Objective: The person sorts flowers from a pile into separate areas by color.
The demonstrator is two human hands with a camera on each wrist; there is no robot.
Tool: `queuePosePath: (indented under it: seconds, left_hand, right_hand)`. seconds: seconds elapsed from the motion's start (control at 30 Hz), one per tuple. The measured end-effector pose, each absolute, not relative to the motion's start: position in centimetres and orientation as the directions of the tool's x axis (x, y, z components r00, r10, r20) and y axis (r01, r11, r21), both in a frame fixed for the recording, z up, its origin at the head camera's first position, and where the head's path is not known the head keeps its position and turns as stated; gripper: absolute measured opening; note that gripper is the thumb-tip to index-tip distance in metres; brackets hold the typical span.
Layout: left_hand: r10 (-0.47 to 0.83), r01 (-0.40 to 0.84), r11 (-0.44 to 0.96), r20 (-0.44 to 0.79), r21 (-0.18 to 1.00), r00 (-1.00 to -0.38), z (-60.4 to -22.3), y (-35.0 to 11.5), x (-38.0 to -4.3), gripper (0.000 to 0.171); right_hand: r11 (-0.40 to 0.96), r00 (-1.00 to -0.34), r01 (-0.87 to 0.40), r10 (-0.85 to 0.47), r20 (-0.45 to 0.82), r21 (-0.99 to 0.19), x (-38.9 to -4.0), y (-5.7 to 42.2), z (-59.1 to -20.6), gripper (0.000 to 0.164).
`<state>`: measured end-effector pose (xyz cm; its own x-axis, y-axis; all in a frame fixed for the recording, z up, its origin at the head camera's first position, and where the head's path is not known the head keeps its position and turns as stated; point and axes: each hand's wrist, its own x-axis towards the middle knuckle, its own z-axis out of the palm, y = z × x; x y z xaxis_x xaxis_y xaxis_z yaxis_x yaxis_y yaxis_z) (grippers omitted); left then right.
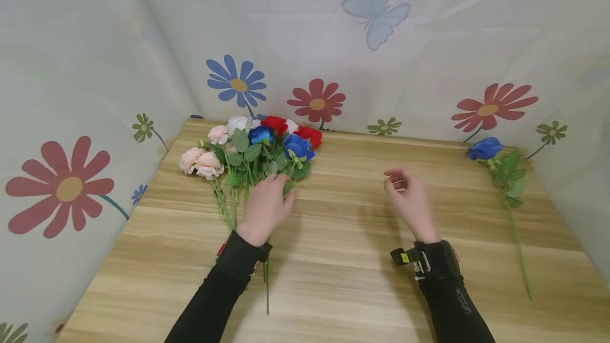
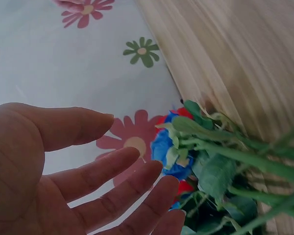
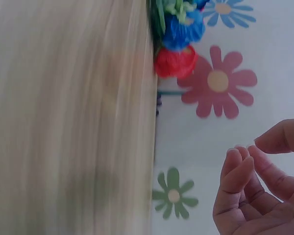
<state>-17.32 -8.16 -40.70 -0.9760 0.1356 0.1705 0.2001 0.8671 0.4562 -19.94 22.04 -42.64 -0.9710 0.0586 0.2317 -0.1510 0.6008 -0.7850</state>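
Observation:
My left hand [image 1: 267, 205] is over the stems of a bunch of artificial flowers at the table's left. Its fingers are spread and relaxed in the left wrist view, with nothing between thumb and fingers. The bunch has pale pink blooms [image 1: 208, 165], a white bloom [image 1: 240, 125], red roses [image 1: 274, 125] and blue roses [image 1: 299, 147] among green leaves. My right hand [image 1: 411, 200] hovers above the middle right of the table, fingers loosely curled and holding nothing. A single blue rose [image 1: 485, 149] lies apart at the far right, its long stem pointing toward me.
The flowers lie on a wood-grain table [image 1: 333, 258]. Behind and beside it hangs a pale cloth backdrop [image 1: 295, 30] printed with flowers and a butterfly. The bunch's blooms are close to the table's back edge.

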Motion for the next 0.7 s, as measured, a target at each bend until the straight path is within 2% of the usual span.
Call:
queuePosePath:
  seconds: [0.43,0.7]
  left_hand:
    - [0.067,0.100,0.907,0.094,0.408,-0.993,-41.3,-11.8,-16.0,0.029]
    - [0.050,0.064,0.945,0.053,0.321,-0.997,-41.9,-13.1,-15.2,0.032]
  right_hand:
    - [0.365,-0.992,-0.110,-0.092,0.082,-0.924,-19.5,17.0,-43.4,0.025]
    - [0.295,-0.987,-0.079,-0.157,0.033,-0.952,-18.9,14.0,-43.2,0.026]
